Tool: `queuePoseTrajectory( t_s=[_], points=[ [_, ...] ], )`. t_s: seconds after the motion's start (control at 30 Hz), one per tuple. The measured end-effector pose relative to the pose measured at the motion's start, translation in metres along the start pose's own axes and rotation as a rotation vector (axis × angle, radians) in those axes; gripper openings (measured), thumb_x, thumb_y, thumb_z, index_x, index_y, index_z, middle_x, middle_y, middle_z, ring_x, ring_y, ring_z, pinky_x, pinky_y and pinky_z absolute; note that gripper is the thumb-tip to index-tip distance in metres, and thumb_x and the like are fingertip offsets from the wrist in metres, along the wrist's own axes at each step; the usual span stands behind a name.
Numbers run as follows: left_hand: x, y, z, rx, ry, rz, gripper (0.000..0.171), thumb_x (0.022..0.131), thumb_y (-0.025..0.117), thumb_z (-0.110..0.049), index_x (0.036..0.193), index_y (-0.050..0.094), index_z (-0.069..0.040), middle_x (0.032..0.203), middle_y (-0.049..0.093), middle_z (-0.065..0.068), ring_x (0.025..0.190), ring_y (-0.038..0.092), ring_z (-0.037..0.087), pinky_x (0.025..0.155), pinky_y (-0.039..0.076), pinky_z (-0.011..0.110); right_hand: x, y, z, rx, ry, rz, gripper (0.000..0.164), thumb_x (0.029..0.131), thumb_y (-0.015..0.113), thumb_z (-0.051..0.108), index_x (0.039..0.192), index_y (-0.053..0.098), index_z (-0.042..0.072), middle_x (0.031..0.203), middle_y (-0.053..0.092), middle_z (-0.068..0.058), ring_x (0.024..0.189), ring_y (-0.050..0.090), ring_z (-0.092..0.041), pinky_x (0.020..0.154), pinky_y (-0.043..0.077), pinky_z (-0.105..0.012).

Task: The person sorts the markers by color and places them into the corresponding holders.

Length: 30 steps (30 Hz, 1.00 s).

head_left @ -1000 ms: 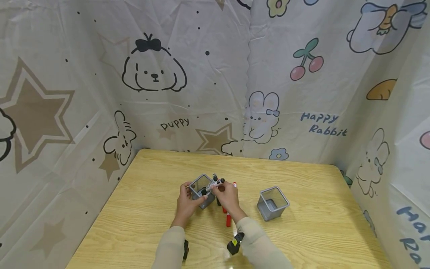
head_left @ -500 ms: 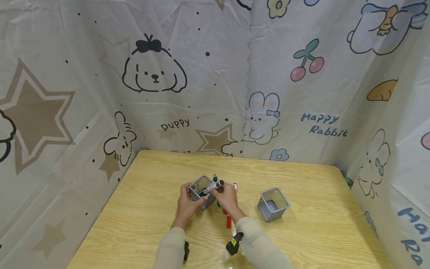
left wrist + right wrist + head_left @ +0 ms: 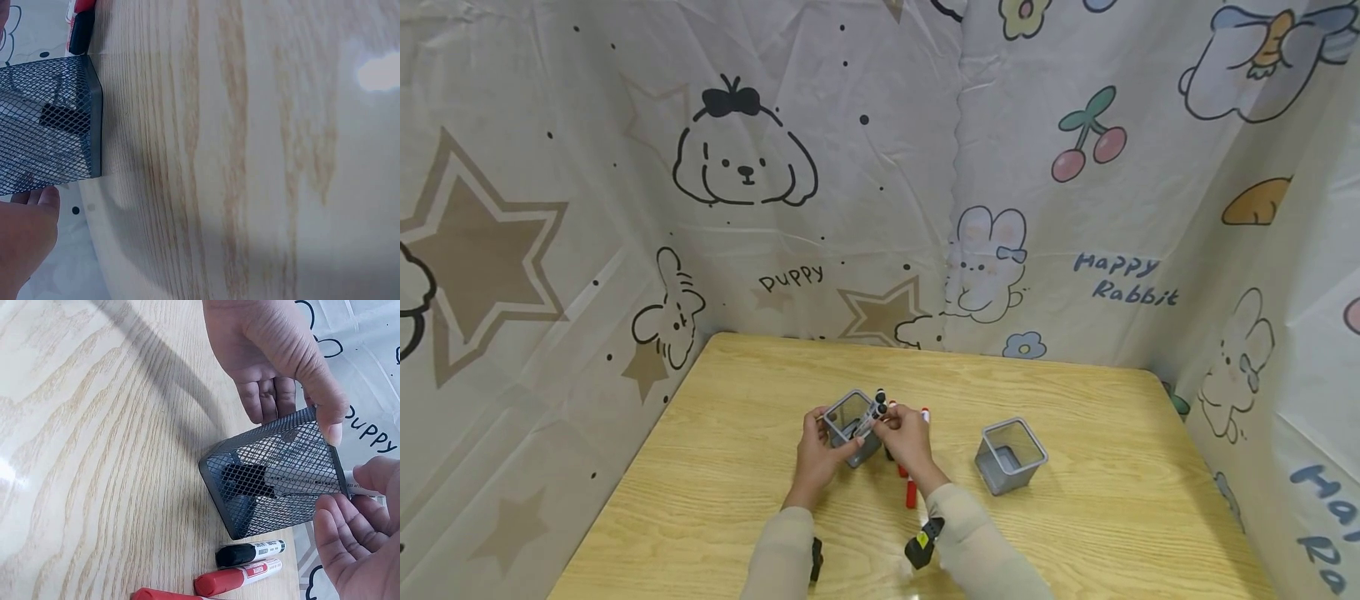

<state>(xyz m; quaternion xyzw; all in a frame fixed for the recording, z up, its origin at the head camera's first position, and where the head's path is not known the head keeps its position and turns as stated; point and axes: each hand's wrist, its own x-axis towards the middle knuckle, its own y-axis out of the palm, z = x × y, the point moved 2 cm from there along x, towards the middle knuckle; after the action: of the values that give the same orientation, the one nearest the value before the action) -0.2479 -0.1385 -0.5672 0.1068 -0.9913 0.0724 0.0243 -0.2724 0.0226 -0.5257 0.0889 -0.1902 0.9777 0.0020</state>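
A grey mesh pen holder (image 3: 850, 415) is gripped by my left hand (image 3: 816, 458), its thumb over the near rim and its fingers along the side. In the right wrist view the holder (image 3: 275, 475) tilts, its base edge close to the tabletop. My right hand (image 3: 910, 442) pinches a white marker (image 3: 357, 482) at the holder's mouth, and the black-capped end shows through the mesh. Another black-tipped marker (image 3: 881, 396) leans at the rim. Beneath the right hand lie a black-capped marker (image 3: 250, 552) and red-capped markers (image 3: 237, 577), partly hidden in the head view.
A second mesh pen holder (image 3: 1009, 457) stands upright to the right on the wooden table (image 3: 1097, 500). Patterned cloth (image 3: 880, 208) hangs behind the table and at both sides. Black wrist devices (image 3: 924, 543) sit at the sleeves.
The marker in my right hand has slid down and left, further into the holder, and stands steeper. My left hand and the holder have stayed in place.
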Motion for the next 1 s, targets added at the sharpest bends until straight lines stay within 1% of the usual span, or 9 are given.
queuePoseTrajectory(
  t_s=[0.1,0.2,0.4,0.47,0.57,0.7,0.8,0.93,1.0],
  points=[
    [0.000,0.000,0.001,0.004,0.012,-0.002,0.076,0.068,0.082,-0.012,0.128,0.036,-0.007,0.125,0.049,0.025,0.116,0.046,0.035,0.101,0.032,0.048,-0.001,-0.001,0.000,-0.001,-0.006,0.005,0.014,0.076,0.072,0.007,0.083,0.065,-0.003,0.066,0.061,-0.003,0.060,0.054,-0.009,0.052,0.046,-0.023],
    [0.000,0.000,0.001,0.011,0.015,-0.002,0.076,0.069,0.082,-0.013,0.129,0.036,-0.007,0.125,0.049,0.024,0.116,0.046,0.036,0.101,0.032,0.048,-0.001,-0.002,0.000,-0.010,-0.009,0.029,0.016,0.077,0.072,0.007,0.086,0.065,-0.004,0.067,0.061,-0.003,0.059,0.053,-0.010,0.050,0.045,-0.023],
    [-0.001,0.000,0.001,0.017,0.013,-0.005,0.076,0.068,0.082,-0.014,0.128,0.036,-0.009,0.126,0.049,0.023,0.117,0.045,0.036,0.101,0.032,0.048,-0.006,-0.008,0.004,-0.074,0.023,0.146,0.019,0.077,0.070,0.006,0.092,0.063,-0.003,0.069,0.062,-0.003,0.060,0.056,-0.011,0.048,0.046,-0.025],
    [0.000,0.000,0.002,0.014,0.019,-0.001,0.076,0.069,0.082,-0.014,0.129,0.036,-0.009,0.126,0.049,0.022,0.117,0.045,0.036,0.102,0.031,0.048,-0.008,-0.011,0.006,-0.105,0.023,0.184,0.020,0.078,0.069,0.007,0.094,0.062,-0.003,0.072,0.063,-0.003,0.062,0.057,-0.013,0.049,0.047,-0.026],
    [0.000,0.000,0.003,0.010,0.022,0.010,0.076,0.070,0.081,-0.015,0.129,0.035,-0.009,0.126,0.049,0.022,0.118,0.044,0.036,0.102,0.031,0.049,-0.009,-0.015,0.011,-0.182,-0.004,0.228,0.021,0.080,0.069,0.010,0.097,0.062,-0.001,0.077,0.064,-0.005,0.068,0.059,-0.016,0.054,0.048,-0.029],
    [-0.001,0.000,0.003,0.006,0.003,0.027,0.076,0.071,0.080,-0.016,0.131,0.034,-0.012,0.127,0.047,0.021,0.116,0.045,0.038,0.097,0.036,0.051,-0.009,-0.020,0.015,-0.297,-0.057,0.290,0.025,0.080,0.069,0.014,0.100,0.064,0.000,0.085,0.064,-0.011,0.077,0.060,-0.023,0.063,0.048,-0.034],
    [-0.001,0.000,0.004,-0.004,-0.016,0.038,0.076,0.073,0.079,-0.016,0.132,0.033,-0.014,0.129,0.045,0.021,0.115,0.046,0.040,0.093,0.040,0.051,-0.008,-0.022,0.015,-0.386,-0.119,0.404,0.030,0.079,0.070,0.013,0.104,0.063,-0.001,0.084,0.062,-0.013,0.074,0.058,-0.023,0.061,0.046,-0.034],
    [-0.001,0.001,0.005,-0.016,-0.034,0.051,0.078,0.074,0.078,-0.015,0.135,0.030,-0.013,0.132,0.042,0.022,0.115,0.047,0.041,0.091,0.043,0.048,-0.009,-0.023,0.016,-0.513,-0.199,0.581,0.035,0.077,0.070,0.013,0.108,0.062,0.001,0.087,0.062,-0.012,0.073,0.052,-0.018,0.062,0.044,-0.031],
    [-0.001,0.001,0.005,-0.021,-0.035,0.052,0.078,0.074,0.078,-0.014,0.135,0.029,-0.013,0.132,0.042,0.021,0.114,0.047,0.040,0.090,0.044,0.047,-0.010,-0.024,0.019,-0.570,-0.220,0.620,0.035,0.076,0.071,0.014,0.108,0.063,0.004,0.091,0.062,-0.012,0.075,0.051,-0.016,0.066,0.045,-0.031]
  ],
)
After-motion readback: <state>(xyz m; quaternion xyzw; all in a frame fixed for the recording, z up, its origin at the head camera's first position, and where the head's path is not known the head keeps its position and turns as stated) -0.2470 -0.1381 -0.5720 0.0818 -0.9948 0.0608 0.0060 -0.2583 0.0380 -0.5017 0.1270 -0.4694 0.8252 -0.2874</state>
